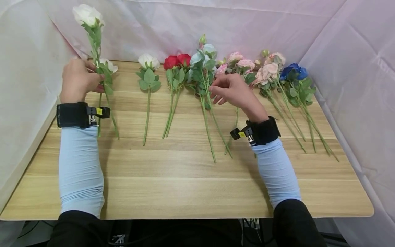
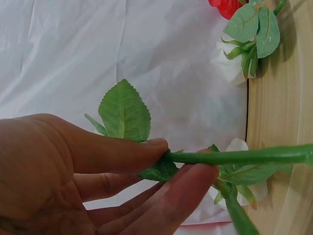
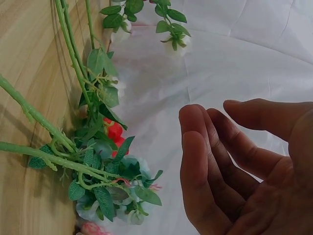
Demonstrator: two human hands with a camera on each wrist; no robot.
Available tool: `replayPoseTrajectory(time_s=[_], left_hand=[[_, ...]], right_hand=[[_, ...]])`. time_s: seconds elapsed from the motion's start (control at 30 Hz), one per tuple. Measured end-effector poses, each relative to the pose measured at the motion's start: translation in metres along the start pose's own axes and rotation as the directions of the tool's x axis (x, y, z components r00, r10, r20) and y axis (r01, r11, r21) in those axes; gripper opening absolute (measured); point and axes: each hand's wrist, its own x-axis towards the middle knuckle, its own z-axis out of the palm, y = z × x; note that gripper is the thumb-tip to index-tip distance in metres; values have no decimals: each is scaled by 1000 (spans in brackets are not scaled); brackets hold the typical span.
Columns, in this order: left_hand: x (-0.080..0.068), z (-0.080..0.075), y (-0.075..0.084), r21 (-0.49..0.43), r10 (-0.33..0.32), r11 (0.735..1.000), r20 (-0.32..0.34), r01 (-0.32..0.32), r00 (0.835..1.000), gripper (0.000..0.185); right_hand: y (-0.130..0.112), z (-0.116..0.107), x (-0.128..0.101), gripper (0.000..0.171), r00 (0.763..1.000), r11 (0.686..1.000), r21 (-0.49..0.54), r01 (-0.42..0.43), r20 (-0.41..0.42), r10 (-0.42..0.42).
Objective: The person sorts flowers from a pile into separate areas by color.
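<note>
At the table's far left, my left hand [image 1: 79, 79] holds up an artificial white rose [image 1: 88, 15]. In the left wrist view, thumb and fingers pinch its green stem [image 2: 254, 156] beside a serrated leaf [image 2: 124, 112]. Another white rose [image 1: 109, 65] lies just behind that hand, partly hidden by it. My right hand [image 1: 235, 92] hovers near the light blue flowers [image 1: 197, 61] with their long stems. Its fingers are relaxed and bent, with nothing between them in the right wrist view.
Along the back of the wooden table [image 1: 185, 192] lie a single white rose [image 1: 148, 61], red roses [image 1: 177, 61], pink flowers [image 1: 236, 61], pale peach flowers [image 1: 267, 71] and blue roses [image 1: 294, 72]. Their stems point toward the front. White cloth [image 1: 247, 24] hangs behind and at both sides.
</note>
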Motion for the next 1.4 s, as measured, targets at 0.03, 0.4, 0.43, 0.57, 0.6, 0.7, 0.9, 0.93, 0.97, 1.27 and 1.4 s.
replayPoseTrajectory(time_s=[0.03,0.4,0.43,0.57,0.6,0.7,0.9,0.93,0.97,1.27,1.4], left_hand=[[0,0,0,-6,-4,1000,9,5,1000,49],[-2,-1,-2,-142,-39,989,16,41,999,21],[-2,-1,-3,-158,-36,987,16,38,999,22],[-2,-2,-4,-197,-22,980,38,30,999,38],[-2,-2,-4,-196,-19,980,47,28,999,44],[-1,-3,-5,-164,-16,986,80,29,997,61],[-1,-5,-6,-155,-4,988,137,25,991,70],[-1,-5,-6,-148,-2,989,140,23,990,69],[-1,-6,-6,-135,-1,991,144,21,990,70],[-8,-9,-2,-68,-7,998,104,14,995,73],[-14,-9,3,-112,6,994,50,-1,999,67]], right_hand=[[0,0,0,18,1000,1000,0,-1,1,1],[2,0,0,21,1000,999,-32,12,20,-11],[2,0,1,21,1000,1000,-30,9,23,-8],[2,0,2,21,1000,1000,-23,-1,29,2],[2,1,2,21,1000,1000,-24,-3,31,4],[3,1,2,22,999,1000,-28,-9,34,10],[3,1,1,22,999,1000,-30,-6,37,7],[4,2,1,22,999,1000,-31,-4,37,6],[4,2,1,22,999,1000,-31,-4,37,5],[2,2,1,23,999,999,-33,-8,45,9],[2,1,1,24,999,1000,-30,-8,45,10]])
